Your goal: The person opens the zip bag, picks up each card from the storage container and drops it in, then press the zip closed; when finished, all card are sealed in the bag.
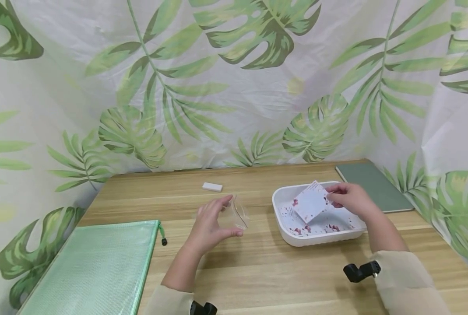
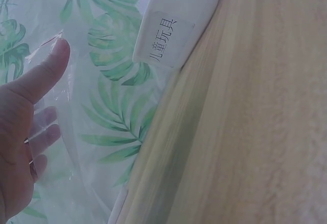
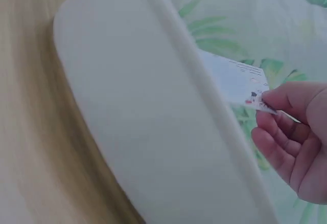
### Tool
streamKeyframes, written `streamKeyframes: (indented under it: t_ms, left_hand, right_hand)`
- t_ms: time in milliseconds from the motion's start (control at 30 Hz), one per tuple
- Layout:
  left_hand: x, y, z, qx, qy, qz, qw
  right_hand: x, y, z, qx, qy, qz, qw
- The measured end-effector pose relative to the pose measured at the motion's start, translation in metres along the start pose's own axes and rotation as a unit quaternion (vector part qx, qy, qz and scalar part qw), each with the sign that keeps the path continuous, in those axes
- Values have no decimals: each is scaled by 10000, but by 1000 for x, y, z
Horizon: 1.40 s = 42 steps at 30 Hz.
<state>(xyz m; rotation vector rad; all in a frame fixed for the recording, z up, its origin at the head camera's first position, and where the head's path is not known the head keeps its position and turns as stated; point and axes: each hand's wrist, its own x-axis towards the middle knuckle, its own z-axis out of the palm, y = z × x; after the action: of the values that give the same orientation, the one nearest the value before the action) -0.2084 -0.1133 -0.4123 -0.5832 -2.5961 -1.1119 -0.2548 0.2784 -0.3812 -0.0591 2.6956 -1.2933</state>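
Note:
My left hand [image 1: 212, 221] holds a small clear plastic zip bag [image 1: 238, 215] by its edges, thumb and fingers spread apart with the bag's mouth stretched between them. In the left wrist view the film of the bag [image 2: 69, 132] hangs across the fingers. A square white paper card [image 1: 311, 204] with red floral print is pinched at one corner by my right hand [image 1: 351, 200], tilted over the white plastic basket [image 1: 316, 240]. Several similar printed cards [image 1: 302, 230] lie inside that basket. The right wrist view shows thumb and index finger on the card [image 3: 237, 83].
Behind the bag lies a small white block [image 1: 212, 187]. A green mesh zip pouch [image 1: 96, 267] covers the table's left side. At the back right is a dark green notebook [image 1: 379, 186], close to the basket. A leaf-printed cloth [image 1: 257, 109] hangs behind the wooden table [image 1: 265, 280].

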Motion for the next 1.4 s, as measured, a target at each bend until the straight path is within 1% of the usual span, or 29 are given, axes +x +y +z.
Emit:
streamKeyframes:
  t_ms: [100,167,233,333,467,600,667,767,933,1000,1133,1200,1400]
  left_hand:
    - [-1,0,1,28,8,14,10000]
    - [-1,0,1,53,3,31,10000]
    - [-2,1,2,82,-6,38,10000]
    - [-2,2,2,118,-13,52,9999]
    - [-3,3,4,231,-24,52,9997]
    - [-4,4,7,308,-37,16,9995]
    - [-4,4,8,354,-29,-16,9994]
    - [-5,5,9,392,4,-91,9992]
    - [-6,7,10,445,19,-200,9988]
    - [-6,8,11,471,4,-207,9987]
    - [-6,8,13,519,-6,-213,9984]
    - [-6,9,13,549,3,-221,9983]
    - [-6,10,15,618,-52,-136,9980]
  right_hand:
    - [-9,-7,3,327,309,-78,9990]
    - [-14,-13,9,649,569,-147,9962]
    - [-20,-20,17,1006,832,-208,9912]
    - [-26,-33,35,1578,1141,-265,9805]
    - [-32,-53,59,2113,1339,-190,9680]
    - [-38,-68,81,2491,1394,-231,9581]
    - [-40,-73,89,2578,1406,-279,9555]
    - [-43,-77,98,2578,1370,-277,9560]
    - [-46,-78,107,2590,1306,-231,9567]
    - [-46,-78,108,2535,1264,-163,9589]
    - [-44,-76,110,2257,1187,-34,9669]
    - [-43,-76,111,2217,1165,-48,9681]
    - [-42,-78,122,2349,1112,-239,9653]
